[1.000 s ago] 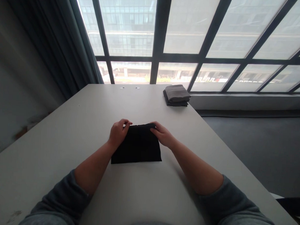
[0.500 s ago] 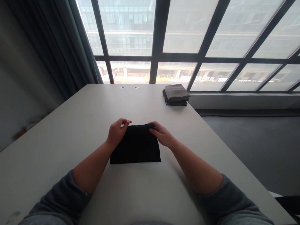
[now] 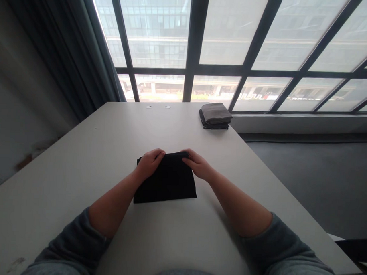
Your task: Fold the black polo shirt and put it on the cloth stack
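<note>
Resting flat in the middle of the pale grey surface, the folded black cloth has its far left part covered by the left hand, laid loosely on top with curled fingers gripping nothing, while the right hand pinches the cloth's far right corner in its grip. Cloth folds are lost in the dark fabric. Well apart, at the surface's far right edge, sits a stack of folded grey and dark cloths below the dark-framed window.

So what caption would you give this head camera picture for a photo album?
Both hands, left hand and right hand, rest on the far edge of a folded black cloth on a pale table by a window.
</note>
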Motion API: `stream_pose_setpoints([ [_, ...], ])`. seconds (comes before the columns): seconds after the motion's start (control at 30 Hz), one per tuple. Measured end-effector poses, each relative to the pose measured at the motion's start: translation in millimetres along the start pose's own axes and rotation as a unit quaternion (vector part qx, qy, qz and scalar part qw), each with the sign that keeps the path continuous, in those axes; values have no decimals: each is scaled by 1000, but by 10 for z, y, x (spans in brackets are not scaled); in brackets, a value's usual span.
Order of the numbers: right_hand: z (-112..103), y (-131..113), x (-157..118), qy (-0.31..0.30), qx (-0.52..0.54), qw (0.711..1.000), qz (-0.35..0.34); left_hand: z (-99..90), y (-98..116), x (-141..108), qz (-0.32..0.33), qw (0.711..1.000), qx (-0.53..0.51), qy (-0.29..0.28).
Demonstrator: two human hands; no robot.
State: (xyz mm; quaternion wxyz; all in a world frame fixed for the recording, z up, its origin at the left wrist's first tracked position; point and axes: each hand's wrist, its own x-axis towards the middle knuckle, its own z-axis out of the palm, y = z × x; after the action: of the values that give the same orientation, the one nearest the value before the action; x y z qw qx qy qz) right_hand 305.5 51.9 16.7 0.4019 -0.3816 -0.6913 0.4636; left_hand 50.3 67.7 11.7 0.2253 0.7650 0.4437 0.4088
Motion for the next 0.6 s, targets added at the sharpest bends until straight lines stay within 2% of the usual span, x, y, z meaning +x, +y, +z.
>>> stream_pose_setpoints([
  [0.23, -28, 89, 40, 39, 4, 999, 10, -95, -173, -18, -2, 1000, 24, -10],
  [0.43, -36, 117, 65, 58, 82, 993, 64, -124, -286, -42, -8, 986, 158, -46],
  [0.5, -70, 111, 54, 45, 102, 989, 96, -103, -294, -42, -11, 980, 195, -46],
  [0.6, -154, 99, 15, -24, 89, 988, 121, -76, -316, -39, -30, 972, 228, -38],
])
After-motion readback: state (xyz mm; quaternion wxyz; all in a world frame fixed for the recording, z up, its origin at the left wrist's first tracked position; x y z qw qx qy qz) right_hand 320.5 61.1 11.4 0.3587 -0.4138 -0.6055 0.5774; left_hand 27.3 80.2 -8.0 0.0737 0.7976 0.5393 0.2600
